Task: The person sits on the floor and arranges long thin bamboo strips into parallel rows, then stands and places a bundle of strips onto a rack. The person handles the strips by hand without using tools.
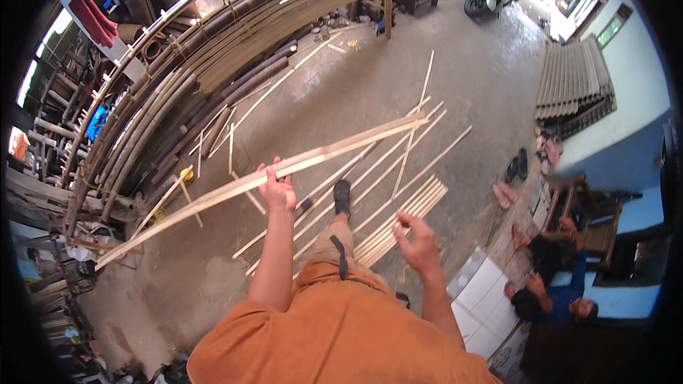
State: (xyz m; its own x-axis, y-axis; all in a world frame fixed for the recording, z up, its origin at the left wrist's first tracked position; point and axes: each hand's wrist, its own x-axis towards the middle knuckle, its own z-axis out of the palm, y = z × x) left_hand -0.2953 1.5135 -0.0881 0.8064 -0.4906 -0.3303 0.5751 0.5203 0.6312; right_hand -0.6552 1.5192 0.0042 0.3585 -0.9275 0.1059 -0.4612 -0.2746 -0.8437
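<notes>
One long bamboo strip [284, 168] is lifted in the left hand's [277, 188] closed grip; right hand [417, 242] hangs spread, empty; many slats [402, 217] remain on the floor [356, 92]

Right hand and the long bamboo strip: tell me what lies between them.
In the head view, the right hand hangs open, apart from the long bamboo strip in the left hand. Between them: the person's outstretched leg and floor slats.
</notes>
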